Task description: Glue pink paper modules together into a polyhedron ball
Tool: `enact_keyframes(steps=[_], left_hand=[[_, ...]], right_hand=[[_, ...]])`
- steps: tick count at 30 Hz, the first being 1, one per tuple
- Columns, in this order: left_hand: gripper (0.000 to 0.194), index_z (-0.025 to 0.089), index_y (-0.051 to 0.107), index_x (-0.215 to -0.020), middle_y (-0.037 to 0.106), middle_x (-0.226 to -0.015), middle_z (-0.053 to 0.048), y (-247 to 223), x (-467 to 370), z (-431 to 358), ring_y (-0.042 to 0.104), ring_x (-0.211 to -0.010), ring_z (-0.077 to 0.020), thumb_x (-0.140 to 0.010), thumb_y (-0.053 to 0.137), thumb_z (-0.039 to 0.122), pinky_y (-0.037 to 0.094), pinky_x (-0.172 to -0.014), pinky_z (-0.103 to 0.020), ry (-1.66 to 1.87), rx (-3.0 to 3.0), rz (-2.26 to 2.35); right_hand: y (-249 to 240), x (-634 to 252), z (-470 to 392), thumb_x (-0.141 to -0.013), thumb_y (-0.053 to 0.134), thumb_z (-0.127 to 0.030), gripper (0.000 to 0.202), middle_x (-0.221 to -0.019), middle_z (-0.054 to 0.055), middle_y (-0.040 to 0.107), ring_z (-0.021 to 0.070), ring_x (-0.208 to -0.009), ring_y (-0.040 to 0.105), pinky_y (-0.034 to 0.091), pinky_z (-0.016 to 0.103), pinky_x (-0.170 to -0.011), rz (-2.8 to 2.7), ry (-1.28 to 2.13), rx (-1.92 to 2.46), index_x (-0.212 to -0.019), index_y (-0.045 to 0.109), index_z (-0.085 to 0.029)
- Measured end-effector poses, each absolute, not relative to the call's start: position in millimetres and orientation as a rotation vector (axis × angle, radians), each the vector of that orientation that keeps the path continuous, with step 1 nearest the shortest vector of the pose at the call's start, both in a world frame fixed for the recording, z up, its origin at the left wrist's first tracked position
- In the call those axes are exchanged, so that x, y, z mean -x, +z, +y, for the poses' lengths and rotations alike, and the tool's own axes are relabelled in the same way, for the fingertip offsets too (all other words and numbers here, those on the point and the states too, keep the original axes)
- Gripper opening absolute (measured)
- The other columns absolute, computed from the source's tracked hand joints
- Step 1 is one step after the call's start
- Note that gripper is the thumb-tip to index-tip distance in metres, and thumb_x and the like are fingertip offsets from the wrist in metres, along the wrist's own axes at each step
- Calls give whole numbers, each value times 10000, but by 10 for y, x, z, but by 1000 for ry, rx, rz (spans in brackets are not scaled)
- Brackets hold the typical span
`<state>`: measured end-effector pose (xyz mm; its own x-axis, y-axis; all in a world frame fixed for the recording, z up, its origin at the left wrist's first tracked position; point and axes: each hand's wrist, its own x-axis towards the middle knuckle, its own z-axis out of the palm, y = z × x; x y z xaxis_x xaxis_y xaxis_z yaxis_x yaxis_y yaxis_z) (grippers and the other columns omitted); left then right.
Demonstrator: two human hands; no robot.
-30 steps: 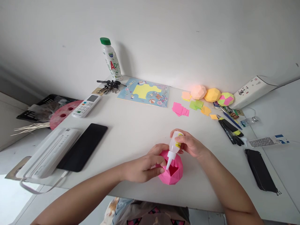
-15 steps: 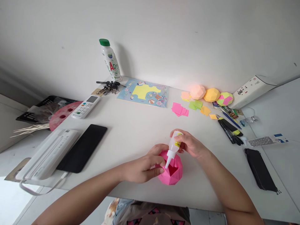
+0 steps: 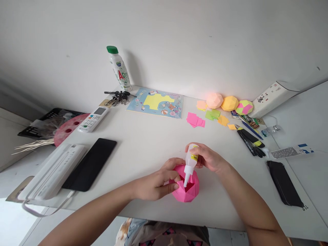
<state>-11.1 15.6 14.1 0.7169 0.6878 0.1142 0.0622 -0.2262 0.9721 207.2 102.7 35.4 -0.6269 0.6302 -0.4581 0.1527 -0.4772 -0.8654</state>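
Observation:
A pink faceted paper ball (image 3: 186, 195) rests near the table's front edge, with an opening in its top. My left hand (image 3: 156, 182) grips the ball's left side, thumb and fingers pinching paper beside the opening. In my right hand (image 3: 206, 158) is a small clear glue bottle (image 3: 191, 160) with a yellow label, held tilted with its white nozzle down. The nozzle tip is at the opening, close to my left fingertips. Whether any glue is coming out cannot be made out.
Behind are pink paper pieces (image 3: 195, 120), green pieces (image 3: 212, 114) and three finished balls (image 3: 230, 103). A phone (image 3: 91, 164) and a white device (image 3: 58, 171) lie left. Pens, a cutter (image 3: 249, 137) and a black pouch (image 3: 285, 184) lie right.
The bottle's nozzle tip has shifted slightly right, from the paper by my left fingertips to over the opening. My left hand keeps its hold on the ball.

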Motion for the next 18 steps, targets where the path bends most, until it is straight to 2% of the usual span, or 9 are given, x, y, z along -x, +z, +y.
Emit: enact_keyframes(steps=[9,13,15,18], left_hand=[[226,170,570,-858,391,-1384,-143,117,113,155,408,-1299,-287,-982,445,312,395,-1081,-492,653,-1722,599],[230,163,594,-893,374,-1412,-152,134,125,153,353,-1354,-295,-985,436,302,370,-1104,-501,632,-1752,621],[224,162,600,-928,352,-1435,-158,142,126,151,326,-1380,-292,-990,426,289,365,-1109,-497,634,-1766,628],[202,165,595,-974,343,-1443,-170,141,124,146,329,-1384,-289,-991,423,271,386,-1094,-491,632,-1780,617]], right_hand=[[349,-2040,1024,-768,632,-354,183,-547,-36,538,83,-425,402,260,211,-388,-1362,2157,1112,-785,593,-177],[485,-2120,1042,-742,643,-452,272,-528,-42,527,108,-442,426,294,227,-411,-1285,2082,1046,-853,577,-212],[603,-2222,1048,-700,670,-514,346,-572,-37,544,132,-493,467,315,241,-438,-1239,1967,995,-887,553,-247],[713,-2418,1018,-613,753,-512,392,-755,26,616,176,-600,522,374,294,-491,-1250,1741,959,-836,561,-254]])
